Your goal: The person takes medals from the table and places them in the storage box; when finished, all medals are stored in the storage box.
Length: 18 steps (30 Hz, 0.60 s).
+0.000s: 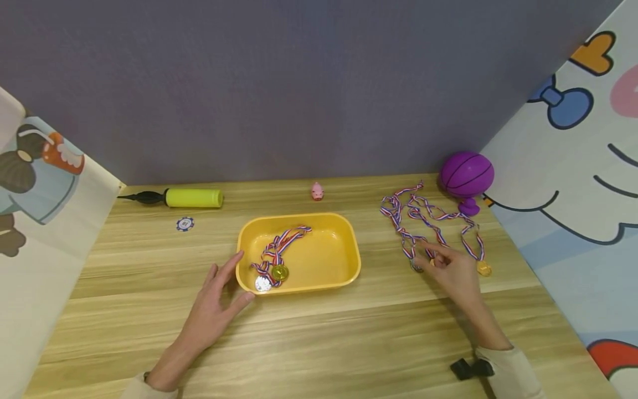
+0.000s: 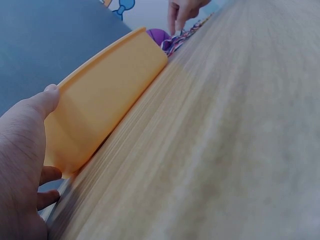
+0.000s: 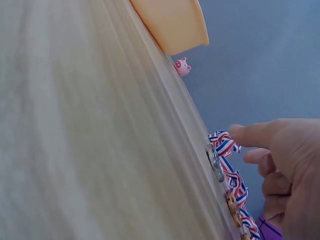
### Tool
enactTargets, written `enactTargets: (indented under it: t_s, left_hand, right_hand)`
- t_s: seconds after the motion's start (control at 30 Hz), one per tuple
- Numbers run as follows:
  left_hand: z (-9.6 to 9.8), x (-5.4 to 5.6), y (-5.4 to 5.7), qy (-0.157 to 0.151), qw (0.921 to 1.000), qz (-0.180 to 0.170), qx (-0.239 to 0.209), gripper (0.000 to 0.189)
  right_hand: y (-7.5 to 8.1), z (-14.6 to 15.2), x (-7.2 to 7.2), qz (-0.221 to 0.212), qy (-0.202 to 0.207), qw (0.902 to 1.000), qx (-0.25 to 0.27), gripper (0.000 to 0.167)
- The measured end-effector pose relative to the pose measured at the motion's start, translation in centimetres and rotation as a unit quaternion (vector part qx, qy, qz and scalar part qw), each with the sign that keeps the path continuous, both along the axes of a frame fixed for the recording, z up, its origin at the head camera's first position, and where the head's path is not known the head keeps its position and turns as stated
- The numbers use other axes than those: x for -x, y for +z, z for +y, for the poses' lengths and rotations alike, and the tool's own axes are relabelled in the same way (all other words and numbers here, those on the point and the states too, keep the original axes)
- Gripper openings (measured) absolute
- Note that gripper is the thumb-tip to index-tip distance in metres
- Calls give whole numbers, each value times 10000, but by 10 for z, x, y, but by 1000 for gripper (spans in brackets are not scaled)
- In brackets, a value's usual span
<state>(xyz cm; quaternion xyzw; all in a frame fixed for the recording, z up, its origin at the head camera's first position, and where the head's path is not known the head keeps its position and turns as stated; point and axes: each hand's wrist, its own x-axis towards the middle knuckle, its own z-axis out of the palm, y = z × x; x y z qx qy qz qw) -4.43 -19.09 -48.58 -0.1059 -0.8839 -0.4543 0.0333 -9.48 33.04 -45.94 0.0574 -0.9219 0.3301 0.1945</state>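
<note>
My left hand (image 1: 208, 310) rests at the front left corner of a yellow tray (image 1: 324, 285), thumb and forefinger spread along its rim. In the left wrist view the thumb lies against the tray's rim. Inside the tray are a gold medal (image 1: 280, 272) and a silver medal (image 1: 262, 284) with striped ribbons. My right hand (image 1: 452, 272) reaches over more medals at the right, thumb and forefinger apart beside a striped ribbon (image 3: 225, 143). A silver medal (image 3: 215, 162) hangs close under those fingertips, and a bronze-coloured medal (image 3: 233, 208) is beside it.
A gold medal (image 1: 484, 268) lies right of the right hand. Behind stand a purple basketball-patterned ball (image 1: 467, 174) and a small purple figure (image 1: 469, 206). A pink pig figure (image 1: 317, 191), a yellow hand pump (image 1: 193, 198) and a poker chip (image 1: 185, 224) lie toward the grey back wall.
</note>
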Motion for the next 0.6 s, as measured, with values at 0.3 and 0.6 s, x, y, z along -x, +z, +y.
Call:
enactTargets:
  t_s: [0.3, 0.6]
  left_hand:
    - [0, 0, -1, 4, 10000, -13, 17, 86]
    - [0, 1, -2, -20, 9999, 98, 51, 86]
  right_hand:
    - [1, 12, -4, -603, 277, 9960, -598, 46]
    - [-2, 16, -5, -494, 592, 9924, -962, 34]
